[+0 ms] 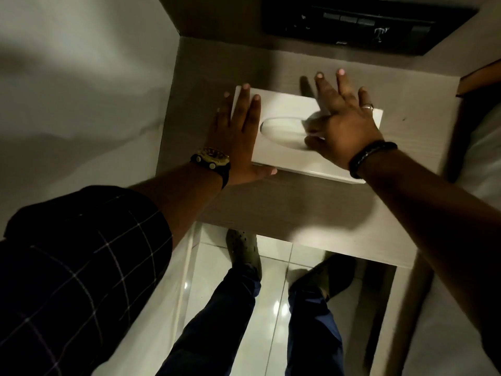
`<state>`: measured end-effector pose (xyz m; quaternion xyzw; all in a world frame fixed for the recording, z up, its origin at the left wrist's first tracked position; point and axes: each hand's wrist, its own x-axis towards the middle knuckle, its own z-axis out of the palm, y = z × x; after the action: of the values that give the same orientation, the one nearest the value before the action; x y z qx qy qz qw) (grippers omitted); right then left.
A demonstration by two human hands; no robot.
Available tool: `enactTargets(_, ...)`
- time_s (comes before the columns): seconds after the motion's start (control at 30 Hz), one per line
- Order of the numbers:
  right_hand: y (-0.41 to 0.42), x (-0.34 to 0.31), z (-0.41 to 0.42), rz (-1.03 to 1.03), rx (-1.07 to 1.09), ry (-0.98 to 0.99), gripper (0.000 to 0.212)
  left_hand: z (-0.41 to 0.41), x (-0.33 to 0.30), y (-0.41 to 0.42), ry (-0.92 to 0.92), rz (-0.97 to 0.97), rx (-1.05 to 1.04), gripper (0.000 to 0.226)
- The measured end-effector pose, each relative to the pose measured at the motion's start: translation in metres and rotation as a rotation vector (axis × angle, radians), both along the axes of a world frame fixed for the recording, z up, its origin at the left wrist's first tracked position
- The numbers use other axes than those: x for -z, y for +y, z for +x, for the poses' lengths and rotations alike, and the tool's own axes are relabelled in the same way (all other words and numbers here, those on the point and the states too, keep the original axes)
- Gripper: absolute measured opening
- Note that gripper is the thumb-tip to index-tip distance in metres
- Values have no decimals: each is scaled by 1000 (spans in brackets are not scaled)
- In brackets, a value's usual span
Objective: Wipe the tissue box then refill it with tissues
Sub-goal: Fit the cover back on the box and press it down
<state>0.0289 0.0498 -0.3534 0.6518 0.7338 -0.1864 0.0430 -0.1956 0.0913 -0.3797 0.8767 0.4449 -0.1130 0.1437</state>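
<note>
A white tissue box (292,147) lies flat on a small pale table (271,207) in the middle of the frame. The box has an oval hole (279,131) in its top.

The left hand (238,131) is open and flat. It rests on the left end of the box, with its fingers pointing up the frame and its thumb along the near edge of the box. A watch (212,158) sits on that wrist, and a dark checked sleeve (81,267) fills the lower left of the frame.

The right hand (344,120) is open too, with its fingers spread out. It lies over the right part of the box, and its thumb is at the right end of the oval hole. It has a ring (368,106) on one finger and a dark band (371,158) on the wrist.

A black panel with buttons (366,23) is on the wall at the top of the frame. At the bottom of the frame, two legs and shoes stand on a shiny tiled floor (271,294).
</note>
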Motion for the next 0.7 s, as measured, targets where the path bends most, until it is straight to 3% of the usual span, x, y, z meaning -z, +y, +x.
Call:
enactTargets(0.27, 25, 10, -10, -62, -78, 15, 47, 0, -1, 0, 17, -20, -1, 135)
enactTargets(0.4, 20, 1, -3, -53, -201, 20, 13, 1, -2, 0, 1, -14, -5, 134)
enactTargets(0.47, 16, 3, -1, -12, -199, 68, 15, 1, -2, -1, -12, -12, -6, 134)
enactTargets(0.57, 10, 2, 0, 89, -178, 133, 36, 0, -2, -1, -18, -6, -12, 134)
enactTargets(0.7, 7, -7, 4, 155, -146, 92, 10, 0, -3, -2, -21, -10, -11, 135)
